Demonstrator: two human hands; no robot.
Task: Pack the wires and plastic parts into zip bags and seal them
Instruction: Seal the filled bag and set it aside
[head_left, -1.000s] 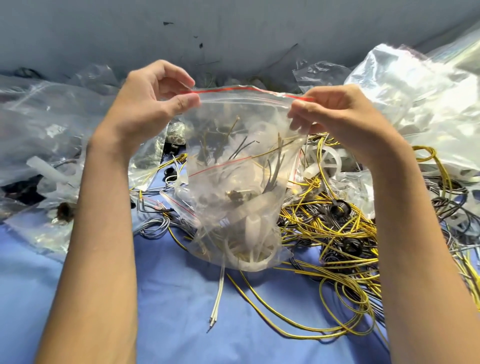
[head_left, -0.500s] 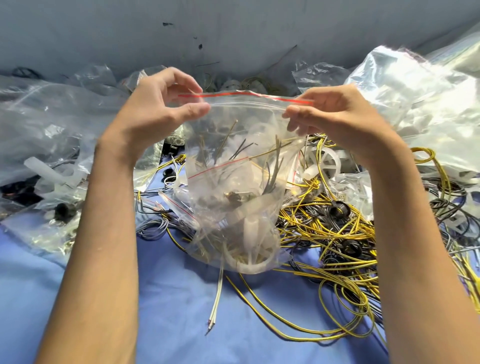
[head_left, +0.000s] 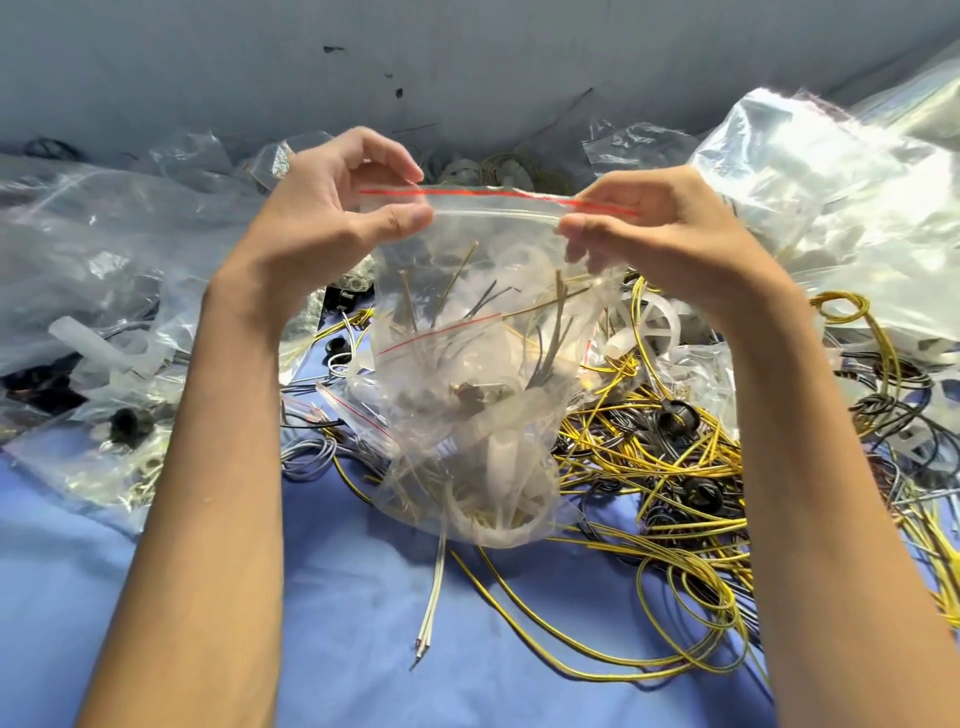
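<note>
Strong daylight falls from the far right, where the heap of clear bags (head_left: 841, 218) blows out to white glare — detail there is lost. The left side sits dimmer and greyer. The zip bag (head_left: 467, 364) shows a soft sheen and drops a faint shadow on the blue cloth (head_left: 337, 649) beneath it. The yellow wires (head_left: 649, 467) cast thin shadows. The centre is sharp, while wide-angle bending curves the wall (head_left: 208, 62) and stretches the near corners.

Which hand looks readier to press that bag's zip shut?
Probably the left hand: its thumb lies flat on the closure strip of the zip bag at one end, ready to slide along. The right hand pinches the other corner, fingers curled lower, steadying it.
</note>
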